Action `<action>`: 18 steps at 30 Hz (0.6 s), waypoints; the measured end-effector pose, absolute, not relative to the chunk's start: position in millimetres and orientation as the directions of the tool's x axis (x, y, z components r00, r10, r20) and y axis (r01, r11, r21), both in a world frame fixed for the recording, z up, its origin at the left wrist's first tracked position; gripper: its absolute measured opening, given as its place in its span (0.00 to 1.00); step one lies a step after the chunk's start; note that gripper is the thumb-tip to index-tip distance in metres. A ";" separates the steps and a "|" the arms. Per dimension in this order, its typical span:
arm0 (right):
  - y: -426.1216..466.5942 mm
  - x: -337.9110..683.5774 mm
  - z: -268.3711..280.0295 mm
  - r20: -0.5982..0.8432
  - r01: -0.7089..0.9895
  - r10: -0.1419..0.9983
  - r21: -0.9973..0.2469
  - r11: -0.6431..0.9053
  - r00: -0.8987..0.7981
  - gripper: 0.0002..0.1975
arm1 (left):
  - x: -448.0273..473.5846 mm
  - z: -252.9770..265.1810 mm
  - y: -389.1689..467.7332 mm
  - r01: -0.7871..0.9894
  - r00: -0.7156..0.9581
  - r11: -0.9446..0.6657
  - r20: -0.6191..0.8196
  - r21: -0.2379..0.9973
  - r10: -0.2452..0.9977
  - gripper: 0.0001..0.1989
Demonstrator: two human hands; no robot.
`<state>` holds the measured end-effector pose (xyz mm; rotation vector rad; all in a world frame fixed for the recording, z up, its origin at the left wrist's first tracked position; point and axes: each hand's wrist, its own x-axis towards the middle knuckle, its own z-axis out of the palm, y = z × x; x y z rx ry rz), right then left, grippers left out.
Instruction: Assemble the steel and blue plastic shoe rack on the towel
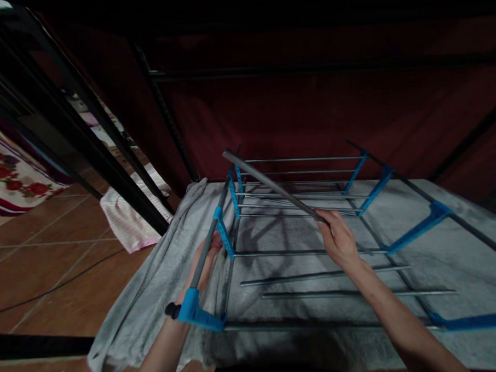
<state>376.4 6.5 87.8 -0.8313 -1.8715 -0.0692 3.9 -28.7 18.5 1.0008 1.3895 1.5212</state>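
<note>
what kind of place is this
Probably a room in a home: there's a tiled floor, a flowered cloth at far left, and a gray blanket beneath the blue-jointed rack.

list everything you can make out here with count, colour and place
rack: 1, grey and blue, on blanket
slanted rod: 1, grey, over rack
brackets: 8, blue, both rack sides
loose rods: 2, grey, rack's near end
blanket: 1, grey, under rack
backdrop: 1, dark red, behind rack
dark bars: several, black, left, rear
tiled floor: 1, brown, left
striped cloth: 1, pale, left floor
floral fabric: 1, white-red, far left
cable: 1, dark, on floor
wristband: 1, black, worn, left
left hand: 1, bare, beside bracket
right hand: 1, bare, holding slanted rod
</note>
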 end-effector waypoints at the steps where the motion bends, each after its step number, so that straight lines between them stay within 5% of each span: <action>1: -1.1 374.6 91.8 0.833 0.571 0.491 -0.280 0.772 -0.255 0.18 | 1.4 23.4 -28.7 -0.040 -0.346 -0.081 0.063 0.996 0.936 0.26; 4: -21.7 367.3 90.8 0.795 0.629 0.495 -0.191 0.754 -0.351 0.20 | -2.6 28.1 -33.1 -0.025 -0.371 -0.128 0.109 0.992 0.922 0.29; 12: -31.6 382.7 27.2 0.573 0.851 0.732 -0.108 0.514 -0.369 0.19 | 9.4 10.8 -57.2 -0.086 -0.410 -0.008 -0.028 0.996 0.911 0.28; 18: -26.5 388.7 -7.3 0.448 0.834 0.755 -0.036 0.550 -0.479 0.20 | 17.9 8.8 -57.4 -0.105 -0.401 0.001 -0.043 0.994 0.915 0.27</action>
